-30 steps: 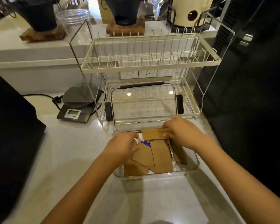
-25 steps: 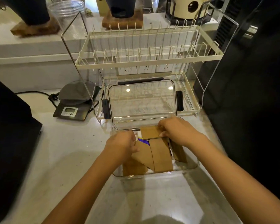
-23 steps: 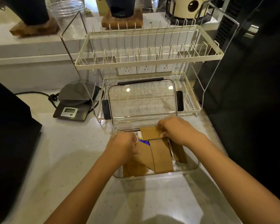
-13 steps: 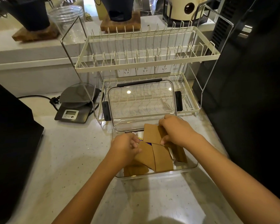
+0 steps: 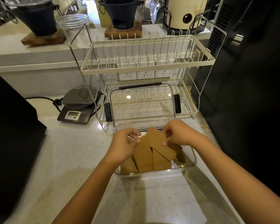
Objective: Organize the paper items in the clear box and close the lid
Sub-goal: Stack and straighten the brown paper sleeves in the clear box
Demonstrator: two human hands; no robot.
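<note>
Since the earlier frame, the top flat brown paper card has tilted upward, pinched by the right hand to re-seat it, while the left hand pinches the neighbouring cards' edge steady in the clear plastic box, its transparent lid parked behind.

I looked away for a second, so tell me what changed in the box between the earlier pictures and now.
The right hand has lifted and tilted the top brown card, which lay flat at the far end of the clear box; its near end now swings toward the right. The left hand stays on the left-side cards. The lid still rests in the dish rack.
</note>
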